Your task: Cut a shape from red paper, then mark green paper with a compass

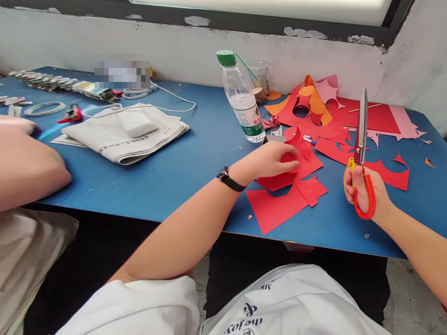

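My left hand [274, 160], with a black watch on the wrist, is over the heap of cut red paper [279, 204]. Its thumb and index finger are apart, with a gap between them; the other fingers are partly hidden. Red sheets with round cut-outs lie beneath and beside it. In my right hand [366, 190] I grip scissors [362, 125] with red and yellow handles. Their blades point up, close together, above another red paper strip [391, 174]. Near my left hand, a phone-like grey object [275, 139] is partly covered.
A water bottle [244, 104] with a green cap stands behind my left hand, beside a clear cup [261, 79]. Orange and pink offcuts [326, 88] lie along the wall. Folded newspaper [129, 144] holds a white box [138, 122]. Another person's arm [31, 163] rests at left.
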Demonstrator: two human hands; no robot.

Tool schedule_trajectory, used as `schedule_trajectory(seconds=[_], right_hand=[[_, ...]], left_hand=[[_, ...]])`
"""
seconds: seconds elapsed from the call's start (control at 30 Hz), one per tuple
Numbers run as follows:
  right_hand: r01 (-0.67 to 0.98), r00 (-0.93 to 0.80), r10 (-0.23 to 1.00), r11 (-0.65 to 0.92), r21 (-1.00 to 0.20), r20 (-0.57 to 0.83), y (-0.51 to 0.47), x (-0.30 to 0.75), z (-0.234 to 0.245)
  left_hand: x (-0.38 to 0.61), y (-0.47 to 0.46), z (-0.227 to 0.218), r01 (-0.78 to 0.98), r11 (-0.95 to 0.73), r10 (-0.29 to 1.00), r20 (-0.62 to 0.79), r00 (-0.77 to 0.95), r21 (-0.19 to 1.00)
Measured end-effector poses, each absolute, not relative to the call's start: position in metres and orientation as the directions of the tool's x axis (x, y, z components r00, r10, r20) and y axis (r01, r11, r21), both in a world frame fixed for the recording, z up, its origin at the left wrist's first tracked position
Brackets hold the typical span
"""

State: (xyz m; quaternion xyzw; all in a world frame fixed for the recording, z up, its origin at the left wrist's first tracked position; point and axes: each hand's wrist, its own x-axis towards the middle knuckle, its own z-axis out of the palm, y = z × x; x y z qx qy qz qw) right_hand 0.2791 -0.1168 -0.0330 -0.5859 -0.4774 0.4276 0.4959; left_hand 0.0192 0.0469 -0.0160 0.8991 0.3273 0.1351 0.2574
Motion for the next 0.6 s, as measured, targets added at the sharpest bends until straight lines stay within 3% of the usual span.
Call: schedule_trajectory(seconds=[0.1, 0.2, 0.3, 0.4, 0.5, 0.6], right_hand=[[0.171, 0.172, 0.984, -0.073, -0.983, -0.044, -0.117, 0.278, -0.032], [0.188, 0.163, 0.986, -0.062, -0.980, -0.031, -0.117, 0.278, -0.031], [0.171, 0.160, 0.986, -0.065, -0.983, -0.038, -0.117, 0.278, -0.031], [0.173, 0.155, 0.987, -0.068, -0.983, -0.041, -0.117, 0.278, -0.030], [0.185, 0.153, 0.988, -0.062, -0.981, -0.034, -0.117, 0.276, -0.029], [0.186, 0.152, 0.988, -0.057, -0.981, -0.029, -0.117, 0.275, -0.027]], left_hand=[[0.015, 0.048, -0.014, 0.537, -0.726, 0.604, 0.027, 0.796, 0.429], [0.014, 0.050, -0.012, 0.550, -0.729, 0.602, 0.000, 0.798, 0.409], [0.016, 0.049, -0.009, 0.509, -0.720, 0.586, 0.021, 0.810, 0.471], [0.020, 0.041, -0.008, 0.382, -0.671, 0.593, 0.150, 0.791, 0.635], [0.024, 0.031, -0.007, 0.172, -0.378, 0.739, 0.185, 0.648, 0.910], [0.027, 0.027, -0.008, -0.091, 0.005, 0.876, 0.040, 0.480, 0.996]])
